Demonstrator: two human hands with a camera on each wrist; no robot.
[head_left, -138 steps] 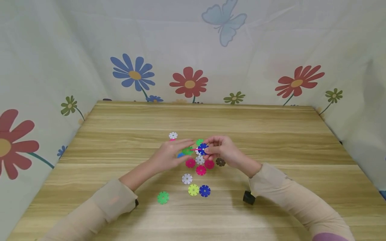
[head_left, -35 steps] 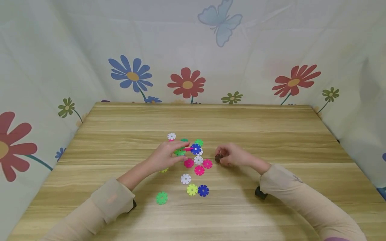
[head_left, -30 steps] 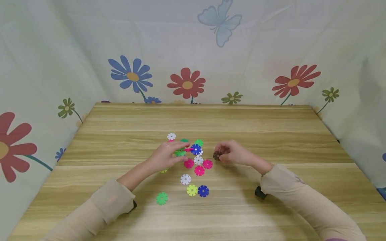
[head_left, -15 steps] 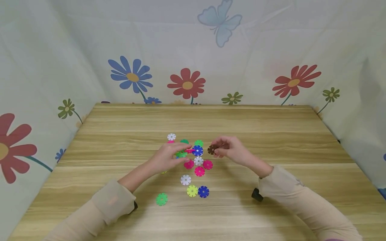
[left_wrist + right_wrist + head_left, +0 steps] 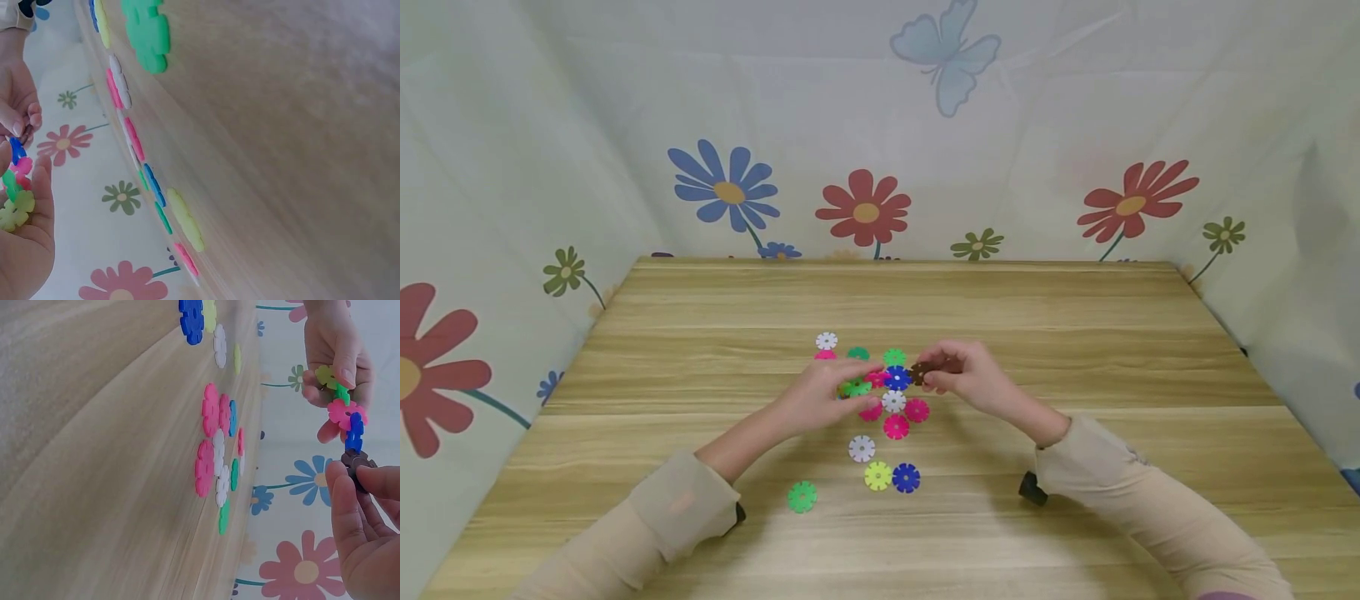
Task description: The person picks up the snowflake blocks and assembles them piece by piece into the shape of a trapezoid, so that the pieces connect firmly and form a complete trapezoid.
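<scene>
My left hand [image 5: 816, 396] holds a chain of notched plastic discs above the table. In the right wrist view the chain runs from a yellow disc [image 5: 325, 376] through a green disc [image 5: 342, 394] and a pink disc [image 5: 347, 414] to a blue disc [image 5: 355, 432]. Thumb and fingers of my right hand [image 5: 973, 379] pinch a brown disc [image 5: 356, 464], its edge right at the free end of the blue one. The left palm partly hides the chain in the head view.
Loose discs lie on the wooden table [image 5: 1075, 333] below the hands, among them a white disc [image 5: 862, 449], a yellow disc [image 5: 877, 476], a dark blue disc [image 5: 906, 477] and a green disc [image 5: 802, 497]. A flower-printed cloth [image 5: 1037, 125] stands behind.
Earlier the right hand held the blue disc at the pink one. It then gripped the brown disc at the right, lifted it and brought it left to the blue disc. The left hand kept the chain.
</scene>
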